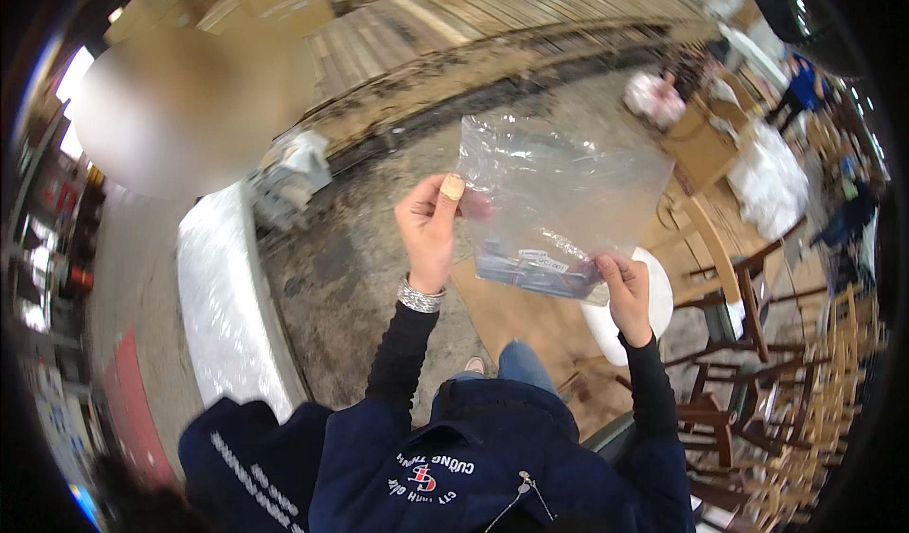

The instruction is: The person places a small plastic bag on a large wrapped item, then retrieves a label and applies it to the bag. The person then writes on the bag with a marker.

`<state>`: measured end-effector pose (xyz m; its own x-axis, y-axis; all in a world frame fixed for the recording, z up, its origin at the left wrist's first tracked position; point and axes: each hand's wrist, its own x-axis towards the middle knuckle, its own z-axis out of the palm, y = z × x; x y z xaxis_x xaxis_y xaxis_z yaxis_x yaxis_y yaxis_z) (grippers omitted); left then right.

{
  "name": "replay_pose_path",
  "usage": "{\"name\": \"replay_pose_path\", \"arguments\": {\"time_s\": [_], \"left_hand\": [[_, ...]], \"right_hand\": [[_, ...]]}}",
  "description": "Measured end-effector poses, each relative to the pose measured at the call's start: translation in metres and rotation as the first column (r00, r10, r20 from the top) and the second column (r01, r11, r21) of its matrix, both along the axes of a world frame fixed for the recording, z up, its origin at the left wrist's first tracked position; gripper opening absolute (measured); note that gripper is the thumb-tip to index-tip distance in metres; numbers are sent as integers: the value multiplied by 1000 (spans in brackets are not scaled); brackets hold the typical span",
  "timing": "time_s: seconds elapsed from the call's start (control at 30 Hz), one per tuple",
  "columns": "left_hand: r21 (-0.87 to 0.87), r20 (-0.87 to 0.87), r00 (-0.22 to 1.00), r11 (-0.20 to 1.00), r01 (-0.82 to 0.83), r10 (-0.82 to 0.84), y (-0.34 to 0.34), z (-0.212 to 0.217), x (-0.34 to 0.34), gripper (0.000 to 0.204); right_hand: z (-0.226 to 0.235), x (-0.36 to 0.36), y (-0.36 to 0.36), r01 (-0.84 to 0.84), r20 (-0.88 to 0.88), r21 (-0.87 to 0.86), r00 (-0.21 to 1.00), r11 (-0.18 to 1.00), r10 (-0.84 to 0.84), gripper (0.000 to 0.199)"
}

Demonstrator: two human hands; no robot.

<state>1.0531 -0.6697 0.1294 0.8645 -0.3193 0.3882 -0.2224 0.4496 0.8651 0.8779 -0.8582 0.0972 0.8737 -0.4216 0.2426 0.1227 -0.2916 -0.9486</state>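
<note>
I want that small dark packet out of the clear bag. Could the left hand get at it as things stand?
Probably not yet. The left hand pinches the clear plastic bag at its upper edge, while the dark packet lies inside at the bottom, gripped through the plastic by the right hand.

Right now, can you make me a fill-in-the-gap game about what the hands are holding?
1. Both hands hold a clear ____ bag.
2. The left hand wears a silver ____ on its wrist.
3. The right hand pinches the bag's ____ corner, beside the small dark blue packet inside.
4. Wooden ____ are stacked on the person's right.

Missing words: plastic; bracelet; lower; chairs
</note>
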Motion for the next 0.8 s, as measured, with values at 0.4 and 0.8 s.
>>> {"name": "replay_pose_path", "arguments": {"time_s": [0.4, 0.8], "left_hand": [[-46, 179, 959, 972, 232, -220, -298, 43, 152, 18], [-20, 84, 853, 855, 519, -516, -537, 9, 324, 26]], "right_hand": [[42, 122, -227, 404, 235, -28, 892, 914, -387, 11], [86, 289, -461, 351, 322, -61, 893, 935, -314, 10]]}}
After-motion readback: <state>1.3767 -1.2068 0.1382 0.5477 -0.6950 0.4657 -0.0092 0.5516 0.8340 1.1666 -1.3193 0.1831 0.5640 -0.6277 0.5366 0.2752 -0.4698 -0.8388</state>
